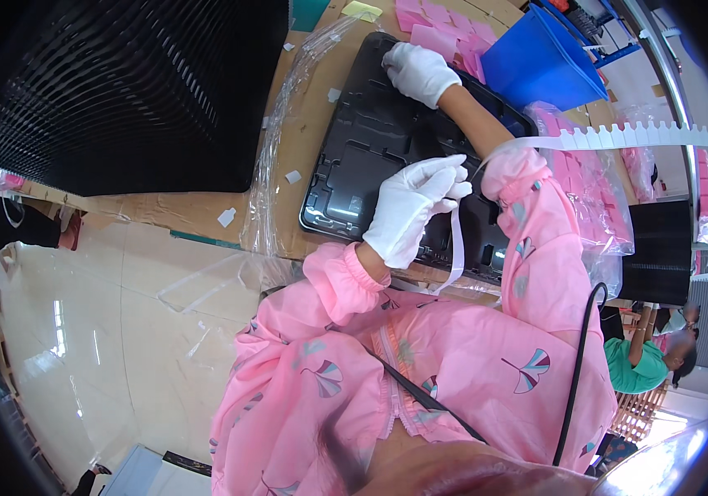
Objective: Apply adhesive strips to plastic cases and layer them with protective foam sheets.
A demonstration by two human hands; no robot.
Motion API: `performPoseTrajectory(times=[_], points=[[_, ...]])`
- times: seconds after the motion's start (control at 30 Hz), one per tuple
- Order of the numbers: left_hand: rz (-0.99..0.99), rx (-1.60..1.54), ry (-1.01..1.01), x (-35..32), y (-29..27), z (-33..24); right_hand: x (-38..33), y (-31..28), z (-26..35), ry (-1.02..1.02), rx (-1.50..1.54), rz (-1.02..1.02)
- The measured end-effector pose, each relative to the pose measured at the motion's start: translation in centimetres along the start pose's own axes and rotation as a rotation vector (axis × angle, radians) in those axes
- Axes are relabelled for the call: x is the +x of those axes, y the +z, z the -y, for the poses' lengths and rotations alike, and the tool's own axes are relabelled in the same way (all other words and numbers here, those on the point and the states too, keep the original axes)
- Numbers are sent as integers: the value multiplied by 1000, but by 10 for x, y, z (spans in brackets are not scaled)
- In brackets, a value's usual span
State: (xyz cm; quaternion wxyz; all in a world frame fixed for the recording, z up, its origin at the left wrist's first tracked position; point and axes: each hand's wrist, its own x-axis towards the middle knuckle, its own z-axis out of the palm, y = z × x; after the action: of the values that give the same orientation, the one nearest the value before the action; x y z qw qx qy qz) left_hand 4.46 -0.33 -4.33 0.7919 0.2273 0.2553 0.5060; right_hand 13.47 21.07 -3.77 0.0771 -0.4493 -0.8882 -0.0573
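A black moulded plastic tray point(354, 178) lies on the table in front of me. My left hand point(412, 207), in a white glove, is raised over its near part, with thumb and fingers pinched on a white strip point(457, 248). The strip's short tail dangles below the fingers. Its longer part, notched along one edge, passes over my right sleeve toward the upper right. My right hand point(421, 74), gloved too, is at the tray's far end, fingers curled over the rim; the fingertips are partly hidden.
Stacked black trays point(139, 99) stand at the left. A blue bin point(544, 58) and pink sheets point(445, 29) are at the far right, with bagged pink pieces point(589, 190) beside my right arm. Clear plastic wrap point(267, 182) runs along the table. A person in green point(635, 364) is at right.
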Motion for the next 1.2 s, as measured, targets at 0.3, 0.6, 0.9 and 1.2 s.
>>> performPoseTrajectory(times=[0.3, 0.6, 0.9, 1.2], points=[[-148, -65, 89, 1, 0, -4, -117, -70, 19, 305, 908, -83], [9, 302, 35, 34, 44, -6, -188, -88, 24, 225, 649, -334], [331, 796, 313, 163, 148, -72, -271, -115, -43, 462, 643, -626], [339, 2149, 785, 355, 220, -64, -325, -118, -111, 758, 829, -816]])
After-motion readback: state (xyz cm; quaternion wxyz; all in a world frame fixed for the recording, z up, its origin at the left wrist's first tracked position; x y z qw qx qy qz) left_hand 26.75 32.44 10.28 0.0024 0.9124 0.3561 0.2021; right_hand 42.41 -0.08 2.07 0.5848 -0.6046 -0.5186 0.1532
